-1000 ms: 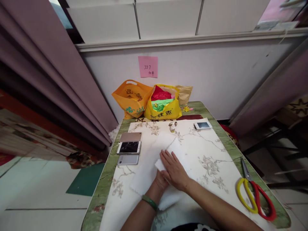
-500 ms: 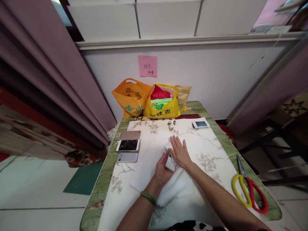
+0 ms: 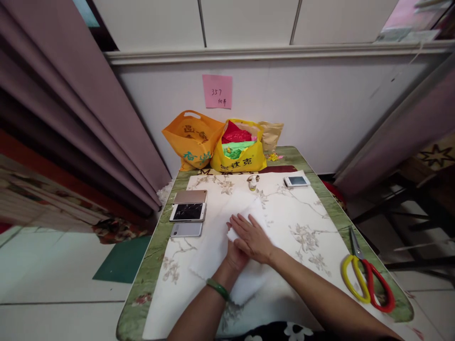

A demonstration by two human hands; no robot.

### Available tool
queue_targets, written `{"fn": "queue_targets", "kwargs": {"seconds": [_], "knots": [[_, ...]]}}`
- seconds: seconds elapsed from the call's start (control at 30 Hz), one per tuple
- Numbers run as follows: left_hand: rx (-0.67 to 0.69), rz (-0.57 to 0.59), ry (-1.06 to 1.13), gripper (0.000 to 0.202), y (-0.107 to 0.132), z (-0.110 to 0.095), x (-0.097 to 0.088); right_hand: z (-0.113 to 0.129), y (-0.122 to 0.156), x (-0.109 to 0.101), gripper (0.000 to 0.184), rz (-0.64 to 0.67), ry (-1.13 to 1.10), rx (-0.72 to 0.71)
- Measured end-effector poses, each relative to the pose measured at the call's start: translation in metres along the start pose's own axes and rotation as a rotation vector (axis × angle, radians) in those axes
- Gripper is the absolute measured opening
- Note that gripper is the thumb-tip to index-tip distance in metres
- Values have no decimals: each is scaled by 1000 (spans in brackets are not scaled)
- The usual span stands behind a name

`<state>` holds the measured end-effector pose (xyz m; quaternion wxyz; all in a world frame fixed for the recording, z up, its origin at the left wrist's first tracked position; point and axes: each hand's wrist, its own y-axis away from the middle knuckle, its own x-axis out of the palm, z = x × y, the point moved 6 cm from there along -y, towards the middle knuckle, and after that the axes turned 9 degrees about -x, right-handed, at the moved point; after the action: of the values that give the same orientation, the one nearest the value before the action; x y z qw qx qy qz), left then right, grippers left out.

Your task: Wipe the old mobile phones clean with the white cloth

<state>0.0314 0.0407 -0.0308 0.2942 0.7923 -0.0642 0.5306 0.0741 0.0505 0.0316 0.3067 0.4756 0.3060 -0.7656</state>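
White fleecy cloth [image 3: 213, 241] lies spread in the middle of the counter [image 3: 156, 255], over a flowered mat [image 3: 313, 227]. Our right hand [image 3: 250, 239] rests flat on it, fingers nearly together, pressing down a small fold. Our left hand [image 3: 234, 259], with a green bangle [image 3: 217, 289] on its wrist, is tucked under the right; we cannot tell whether it grips anything. We judge the folding barely begun: one thick fold is made and most of the cloth is flat.

Three phones [image 3: 187, 212] lie in a row by the left edge, just beside the cloth. A small bottle [image 3: 252, 182] and another phone [image 3: 296, 181] sit near the far edge, before two bags [image 3: 238, 156]. Scissors [image 3: 368, 282] lie well apart at the right edge.
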Motion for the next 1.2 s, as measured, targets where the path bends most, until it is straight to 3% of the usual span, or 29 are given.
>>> {"fn": "queue_targets", "kwargs": {"seconds": [0.1, 0.2, 0.37, 0.53, 0.6, 0.7, 0.8, 0.9, 1.03, 1.2], "knots": [[-68, 80, 116, 53, -2, 0, 12, -26, -8, 0, 60, -50, 7, 75], [-81, 78, 129, 58, -3, 1, 18, -48, -9, -1, 58, -108, 0, 162], [-109, 106, 124, 57, 1, 2, 25, -63, 1, -1, 60, -229, -84, 268], [-39, 89, 131, 48, 5, -1, 25, -60, 36, -39, 54, -583, -327, 345], [-46, 90, 120, 43, 5, 2, 23, -56, 61, -56, 50, -645, -342, 407], [-133, 63, 87, 41, 2, 9, 18, -48, 102, -62, 51, -558, -221, 546], [-219, 54, 94, 42, -1, 13, 16, -41, 134, -46, 61, -400, -122, 658], [-209, 25, 140, 38, -3, 11, 13, -35, 148, -26, 54, -340, -211, 695], [-172, -27, 156, 34, -4, 8, 10, -31, 152, -18, 32, -403, -487, 690], [-125, -56, 193, 35, -7, 6, 7, -19, 142, -27, 34, -607, -933, 581]]}}
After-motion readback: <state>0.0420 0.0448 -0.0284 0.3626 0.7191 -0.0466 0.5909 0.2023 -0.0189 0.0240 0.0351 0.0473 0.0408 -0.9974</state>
